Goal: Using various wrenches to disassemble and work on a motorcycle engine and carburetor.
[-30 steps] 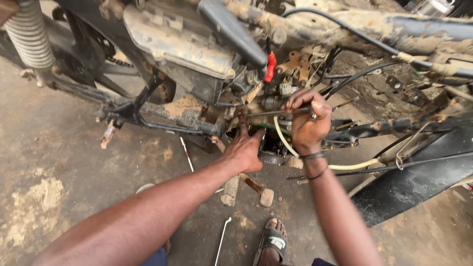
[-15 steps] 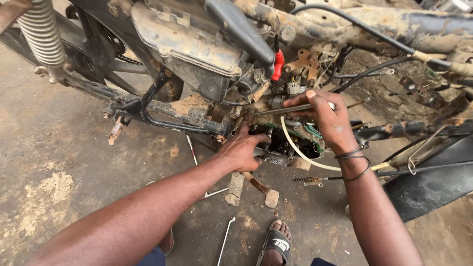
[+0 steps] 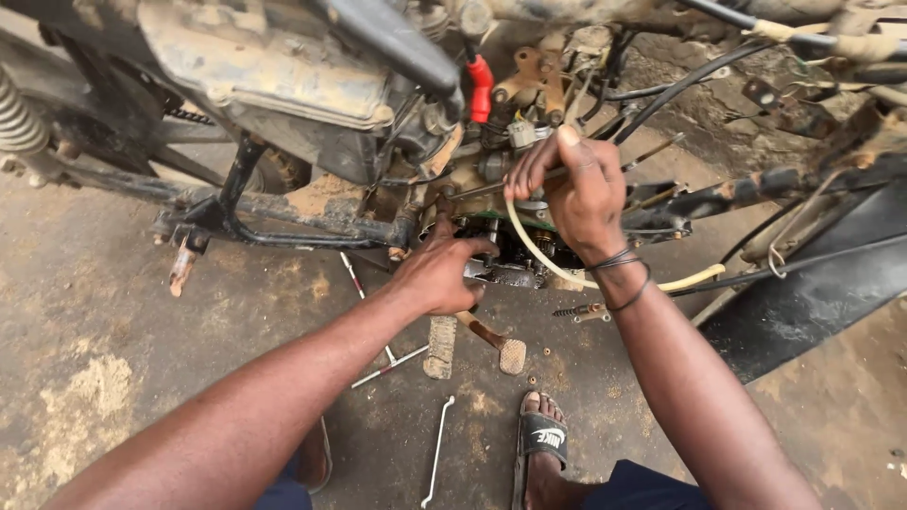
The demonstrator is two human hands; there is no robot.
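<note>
Dirty floor (image 3: 113,378) under motorbike engine (image 3: 274,66). Left hand (image 3: 439,269) fingers curled on engine part (image 3: 501,269). Right hand (image 3: 576,194) fingers wrapped round thin metal rod (image 3: 472,191).

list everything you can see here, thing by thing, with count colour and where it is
motorcycle engine: one, dirt-caked grey, upper left, lying on its side
red cap: one, red, top centre above the open engine part
pale hose: one, cream, curving down from under the right hand and off to the right
long thin tool: one, metal, held level across the engine opening
spanners: at least two, silver, on the ground near the bottom centre
foot lever: one, rusty, below the left hand
ground: stained concrete with sand patches
sandal: one, black, on the foot at the bottom centre
left hand: at the engine opening
right hand: gripping the long thin tool, black bands on its wrist
</note>
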